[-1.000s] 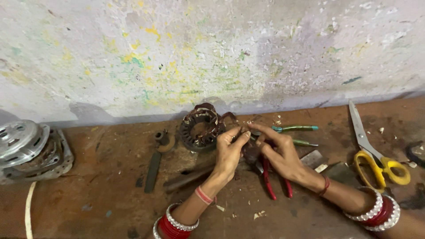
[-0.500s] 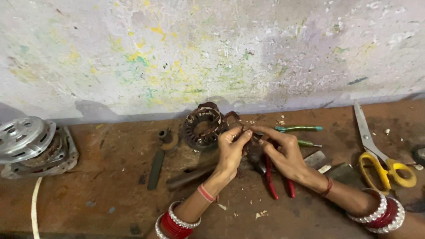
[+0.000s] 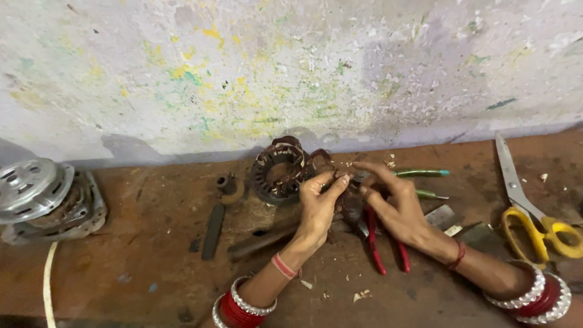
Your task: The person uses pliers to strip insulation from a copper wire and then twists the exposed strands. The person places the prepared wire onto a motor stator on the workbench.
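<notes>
Left hand (image 3: 319,206): raised just over the worktop (image 3: 152,255), fingers (image 3: 340,180) pinched together on a small piece too tiny to tell; fingertips touching those of the right hand.
Right hand (image 3: 398,206): palm down, fingers curled and nearly closed, tips meeting the left hand at the same small piece; cannot tell which hand really carries it.
Stator (image 3: 280,170): dark round ring with copper-brown windings, standing tilted near the wall (image 3: 291,67), just behind and left of the left hand; thin wire seems to run from it toward the fingertips, not clear.
Pliers (image 3: 375,243): red handles, lying on the worktop under the right hand, jaws hidden by the hands.
Screwdrivers (image 3: 422,173): two, green handles, lying flat just behind the right hand, pointing right.
Scissors (image 3: 525,206): yellow handles, long grey blades, far right, well apart from the hands.
Motor housing (image 3: 45,197): silver, round, ribbed, at the far left edge, with a white cord (image 3: 47,273) below it.
File (image 3: 213,231): dark flat bar, left of the left hand, near a small rusty round part (image 3: 229,187).
Wrists: red and silver bangles on both, thin red thread above them.
Worktop: reddish brown, worn, small pale chips scattered near the hands.
Wall: pale, with yellow and green paint spots.
</notes>
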